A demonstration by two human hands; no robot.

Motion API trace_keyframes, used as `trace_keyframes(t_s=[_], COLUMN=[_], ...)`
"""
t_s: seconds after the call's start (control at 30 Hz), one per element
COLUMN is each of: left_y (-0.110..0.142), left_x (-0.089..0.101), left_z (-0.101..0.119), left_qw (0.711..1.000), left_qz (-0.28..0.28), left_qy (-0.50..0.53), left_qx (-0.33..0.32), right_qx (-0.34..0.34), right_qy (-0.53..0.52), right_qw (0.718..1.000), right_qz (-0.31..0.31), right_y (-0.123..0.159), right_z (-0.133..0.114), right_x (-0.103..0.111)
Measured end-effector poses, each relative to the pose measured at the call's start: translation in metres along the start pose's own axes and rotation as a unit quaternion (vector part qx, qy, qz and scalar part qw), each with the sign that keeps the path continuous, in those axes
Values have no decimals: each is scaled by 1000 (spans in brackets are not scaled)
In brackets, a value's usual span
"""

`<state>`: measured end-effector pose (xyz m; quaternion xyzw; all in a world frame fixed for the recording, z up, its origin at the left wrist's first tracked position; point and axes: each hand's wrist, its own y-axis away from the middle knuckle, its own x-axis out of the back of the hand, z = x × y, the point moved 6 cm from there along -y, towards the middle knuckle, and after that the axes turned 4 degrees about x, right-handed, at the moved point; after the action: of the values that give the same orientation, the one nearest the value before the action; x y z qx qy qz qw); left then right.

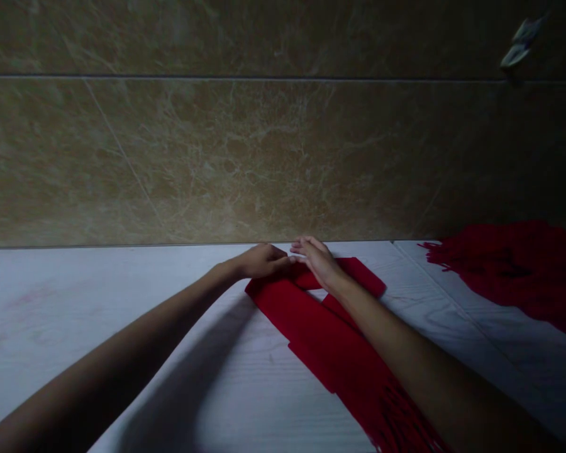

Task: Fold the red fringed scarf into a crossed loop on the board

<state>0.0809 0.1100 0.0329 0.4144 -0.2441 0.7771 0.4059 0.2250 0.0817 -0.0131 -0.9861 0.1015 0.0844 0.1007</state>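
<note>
Forearms: bare, cut off below.
Red scarf: smooth, flat folds on white wood-grained surface; fringe partly hidden by the right forearm.
Left hand: at the far fold, fingertips hidden; cannot tell its grip.
Right hand: released, fingers and thumb parted.
Second red cloth: rumpled, fringed, cropped at right.

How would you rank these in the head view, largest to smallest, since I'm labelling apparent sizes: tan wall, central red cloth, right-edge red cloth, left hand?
1. Tan wall
2. Central red cloth and right-edge red cloth: too alike to rank; arm and picture edge hide parts.
3. Left hand
</note>
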Motion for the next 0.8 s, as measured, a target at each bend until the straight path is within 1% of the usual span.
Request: trace_keyframes(t_s=[0.03,0.1,0.17,0.23,0.33,0.4,0.47,0.53,0.6,0.67,0.73,0.8], left_y=[-2,-4,-5,-6,-9,-12,-14,-13,-11,-8,-6,-4], left_x=[-1,-2,-5,-8,-11,-12,-14,-17,-17,-16,-18,-20], left_z=[2,5,7,6,5,2,-2,-6,-10,-12,-13,-14], left_qw=[1000,998,995,994,990,987,984,982,980,979,975,975], left_qz=[-20,-53,-87,-112,-122,-121,-139,-169,-186,-190,-193,-180], left_qy=[-16,-38,-37,-6,74,109,109,86,65,76,113,130], left_qx=[-3,-14,-14,-3,-2,-6,-7,-6,-4,0,2,-2], right_qx=[-21,-49,-51,-38,-27,-28,-31,-31,-29,-27,-27,-28], right_qy=[-25,-34,-26,-14,27,49,46,28,10,2,2,6], right_qw=[999,998,998,999,999,998,998,998,998,998,998,998], right_qz=[4,-12,-25,-23,-26,-35,-42,-47,-51,-54,-58,-62], right_y=[-2,-3,-2,-2,-2,0,1,3,4,4,5,5], right_z=[9,23,30,33,33,33,33,32,32,32,32,32], right_x=[-1,-3,-3,-1,1,1,1,1,2,3,3,3])
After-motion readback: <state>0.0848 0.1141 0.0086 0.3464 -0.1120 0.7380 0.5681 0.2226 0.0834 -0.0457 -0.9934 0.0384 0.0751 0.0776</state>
